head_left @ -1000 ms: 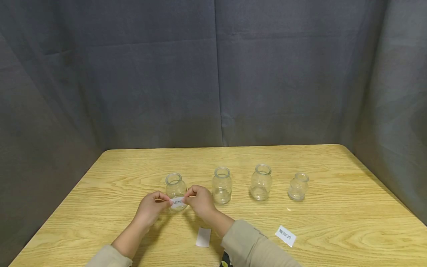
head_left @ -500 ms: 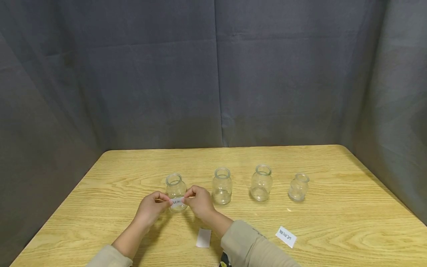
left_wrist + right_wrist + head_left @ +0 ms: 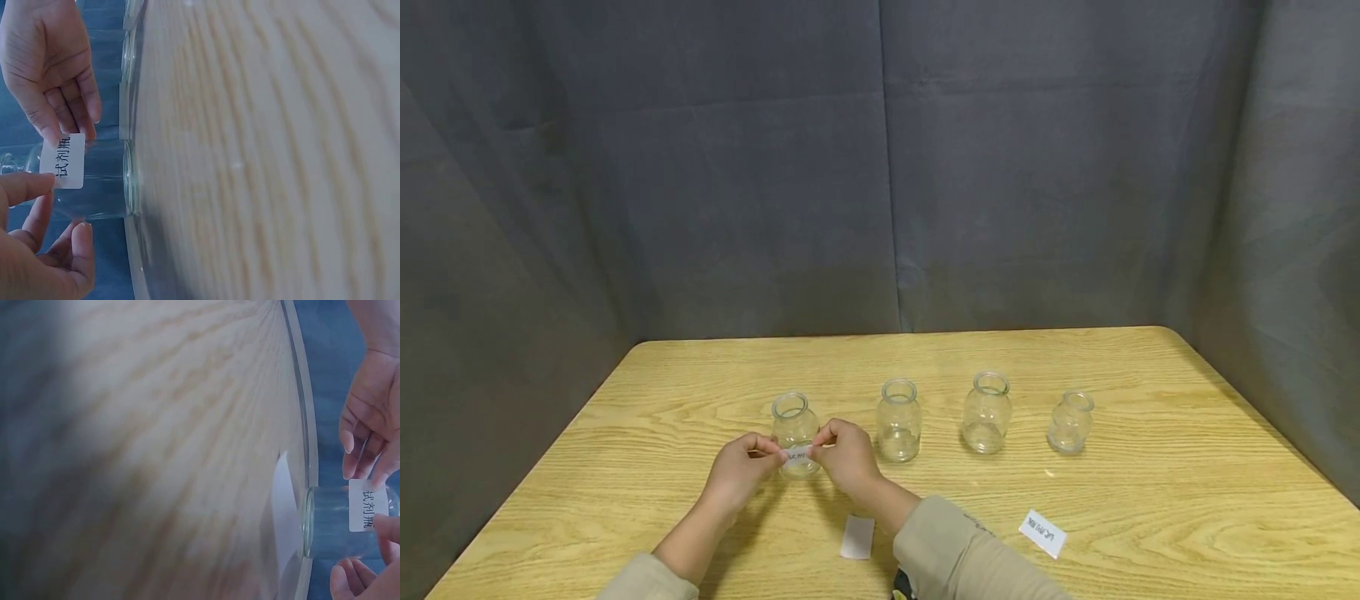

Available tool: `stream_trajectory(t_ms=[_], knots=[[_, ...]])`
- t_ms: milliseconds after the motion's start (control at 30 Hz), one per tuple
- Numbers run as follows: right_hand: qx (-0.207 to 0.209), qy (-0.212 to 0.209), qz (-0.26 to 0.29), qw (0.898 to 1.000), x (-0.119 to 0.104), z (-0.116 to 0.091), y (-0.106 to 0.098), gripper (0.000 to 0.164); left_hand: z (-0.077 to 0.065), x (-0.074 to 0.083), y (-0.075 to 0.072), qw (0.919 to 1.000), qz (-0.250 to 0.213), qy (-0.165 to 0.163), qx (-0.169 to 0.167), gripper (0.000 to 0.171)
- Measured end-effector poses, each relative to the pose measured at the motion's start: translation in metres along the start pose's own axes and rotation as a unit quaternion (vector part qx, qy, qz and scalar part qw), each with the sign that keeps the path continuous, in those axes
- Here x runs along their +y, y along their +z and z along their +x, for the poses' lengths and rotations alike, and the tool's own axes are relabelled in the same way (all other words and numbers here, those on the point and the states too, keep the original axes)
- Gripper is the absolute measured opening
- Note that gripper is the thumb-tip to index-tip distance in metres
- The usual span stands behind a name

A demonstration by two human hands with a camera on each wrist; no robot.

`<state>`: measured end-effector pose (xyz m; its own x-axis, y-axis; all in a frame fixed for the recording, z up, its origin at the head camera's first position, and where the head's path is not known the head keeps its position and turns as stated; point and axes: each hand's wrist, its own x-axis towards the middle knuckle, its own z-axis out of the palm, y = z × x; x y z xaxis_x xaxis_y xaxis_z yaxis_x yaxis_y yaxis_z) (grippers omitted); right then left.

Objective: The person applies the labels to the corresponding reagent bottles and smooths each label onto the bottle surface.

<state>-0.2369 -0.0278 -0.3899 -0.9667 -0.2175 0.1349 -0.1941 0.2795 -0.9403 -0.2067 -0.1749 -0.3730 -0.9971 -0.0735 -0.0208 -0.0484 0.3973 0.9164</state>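
A small white label (image 3: 797, 456) with handwritten black characters lies across the front of the leftmost clear glass jar (image 3: 793, 422), which stands upright. My left hand (image 3: 737, 473) pinches the label's left end between thumb and forefinger. At the other end, the thumb and forefinger of my right hand (image 3: 852, 460) pinch it too. In the left wrist view the label (image 3: 70, 164) overlaps the jar's side (image 3: 106, 184), a thumb at each end. The right wrist view shows the same label (image 3: 362, 505) between both hands, its writing facing out.
Three more glass jars stand in a row to the right: one beside my right hand (image 3: 898, 423), a taller one (image 3: 987, 417) and a small one (image 3: 1070, 427). A blank white paper piece (image 3: 857, 537) and a written white label (image 3: 1042, 533) lie nearer on the wooden table (image 3: 1187, 467).
Both hands stay at the jar's front with the label between them. Only a slight shift of the view and of the thumbs over the writing shows.
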Motion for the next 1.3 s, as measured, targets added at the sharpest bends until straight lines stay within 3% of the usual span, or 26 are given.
stream_trajectory(t_ms=[500, 767, 967, 1100, 1300], knots=[[0.007, -0.018, -0.041, 0.999, -0.003, -0.002, 0.002, 0.014, 0.003, -0.003, -0.005, 0.9998, 0.015, -0.004, 0.012, 0.016], [0.008, -0.002, -0.051, 0.999, -0.003, 0.002, -0.003, 0.032, 0.012, -0.002, -0.005, 0.9987, 0.046, 0.004, 0.022, 0.035], [-0.015, 0.004, -0.062, 0.998, -0.002, 0.008, -0.005, 0.048, 0.017, -0.004, -0.009, 0.9982, 0.056, 0.011, -0.015, 0.053], [-0.028, 0.003, -0.079, 0.996, -0.002, 0.009, -0.007, 0.046, 0.02, -0.005, -0.012, 0.9973, 0.06, 0.021, -0.038, 0.049], [-0.046, -0.003, -0.058, 0.997, -0.001, 0.011, -0.009, 0.044, 0.023, -0.008, -0.014, 0.9971, 0.036, 0.031, -0.06, 0.045]])
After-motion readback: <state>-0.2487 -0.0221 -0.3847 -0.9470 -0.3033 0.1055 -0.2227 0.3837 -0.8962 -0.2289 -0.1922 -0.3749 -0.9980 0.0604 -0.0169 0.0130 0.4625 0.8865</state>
